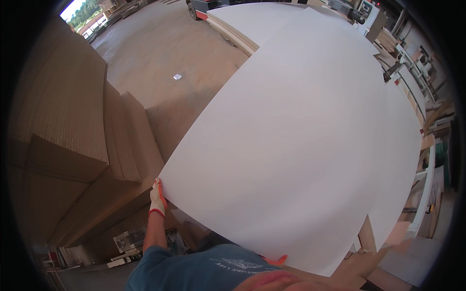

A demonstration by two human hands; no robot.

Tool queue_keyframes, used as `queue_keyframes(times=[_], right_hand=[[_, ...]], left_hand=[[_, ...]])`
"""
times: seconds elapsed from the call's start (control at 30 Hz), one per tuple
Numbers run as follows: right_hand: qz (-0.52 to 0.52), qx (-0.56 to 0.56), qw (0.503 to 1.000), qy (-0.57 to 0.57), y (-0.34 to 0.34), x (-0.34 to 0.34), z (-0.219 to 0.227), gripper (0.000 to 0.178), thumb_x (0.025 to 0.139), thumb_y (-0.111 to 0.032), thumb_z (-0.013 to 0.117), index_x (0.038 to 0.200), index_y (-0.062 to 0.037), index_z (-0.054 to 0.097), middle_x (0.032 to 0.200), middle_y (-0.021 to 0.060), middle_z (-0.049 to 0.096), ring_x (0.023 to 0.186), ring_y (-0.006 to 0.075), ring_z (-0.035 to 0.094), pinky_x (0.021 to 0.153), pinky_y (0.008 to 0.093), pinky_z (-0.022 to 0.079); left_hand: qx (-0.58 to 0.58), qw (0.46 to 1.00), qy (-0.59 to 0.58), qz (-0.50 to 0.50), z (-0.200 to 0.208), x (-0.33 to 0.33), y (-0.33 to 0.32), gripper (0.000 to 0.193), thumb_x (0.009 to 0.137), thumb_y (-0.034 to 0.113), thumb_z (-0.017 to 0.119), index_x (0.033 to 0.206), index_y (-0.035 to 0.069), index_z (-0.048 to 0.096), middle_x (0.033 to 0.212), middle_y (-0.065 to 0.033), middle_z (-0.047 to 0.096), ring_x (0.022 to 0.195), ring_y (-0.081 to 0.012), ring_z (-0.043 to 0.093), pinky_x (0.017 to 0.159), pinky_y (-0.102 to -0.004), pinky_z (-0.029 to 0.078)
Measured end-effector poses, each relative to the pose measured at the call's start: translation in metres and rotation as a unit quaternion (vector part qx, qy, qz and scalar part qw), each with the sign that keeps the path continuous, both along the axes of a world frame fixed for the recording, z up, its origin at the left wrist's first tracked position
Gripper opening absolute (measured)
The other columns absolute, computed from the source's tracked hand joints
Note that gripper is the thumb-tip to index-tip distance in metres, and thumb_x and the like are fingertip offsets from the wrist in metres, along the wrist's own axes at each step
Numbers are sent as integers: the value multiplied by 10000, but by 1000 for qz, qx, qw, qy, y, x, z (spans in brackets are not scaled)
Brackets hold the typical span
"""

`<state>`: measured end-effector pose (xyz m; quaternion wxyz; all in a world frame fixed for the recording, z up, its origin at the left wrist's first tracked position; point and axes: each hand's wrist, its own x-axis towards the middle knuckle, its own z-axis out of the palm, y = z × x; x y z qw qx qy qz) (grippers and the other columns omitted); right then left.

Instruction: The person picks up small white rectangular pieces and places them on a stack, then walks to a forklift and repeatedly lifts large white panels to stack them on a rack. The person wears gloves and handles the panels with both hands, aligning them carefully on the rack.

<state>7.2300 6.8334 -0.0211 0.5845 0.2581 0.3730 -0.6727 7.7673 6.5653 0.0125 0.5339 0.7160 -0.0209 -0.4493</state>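
A large white sheet [286,140] spreads out in front of me, its near edge close to my body. My left hand [158,198], in a white and orange work glove with a red cuff, grips its near left corner. My right hand [276,261] shows only as orange gloved fingers lying over the near edge, by my blue shirt. The rest of that hand is hidden. Beneath the sheet's far left part, a stack of pale boards [233,35] shows its edges.
Tall stacks of brown boards [63,106] stand at my left. Across the concrete floor [145,58] lies a small white scrap [177,76]. Machinery [347,10] stands at the far right, and a white metal frame [421,194] runs along the right side.
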Motion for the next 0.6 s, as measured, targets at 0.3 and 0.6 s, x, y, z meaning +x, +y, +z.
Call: queue_keyframes(times=[0.3,0.6], right_hand=[[-9,-56,998,-8,-134,47,2,546,1036,-488,414,1461,-175,554,1511,72,553,1414,312,487,1127,518,399],[-32,-166,973,159,-261,87,13,490,1038,-443,447,1408,-165,608,1461,74,605,1380,294,531,1104,498,424]], left_hand=[[26,995,-9,-100,37,6,-199,543,1036,522,605,1490,231,540,1376,-44,628,1150,-266,648,938,-554,571],[0,981,37,-189,72,-33,-421,575,1007,562,637,1452,205,565,1379,-19,634,1184,-273,635,974,-547,553]])
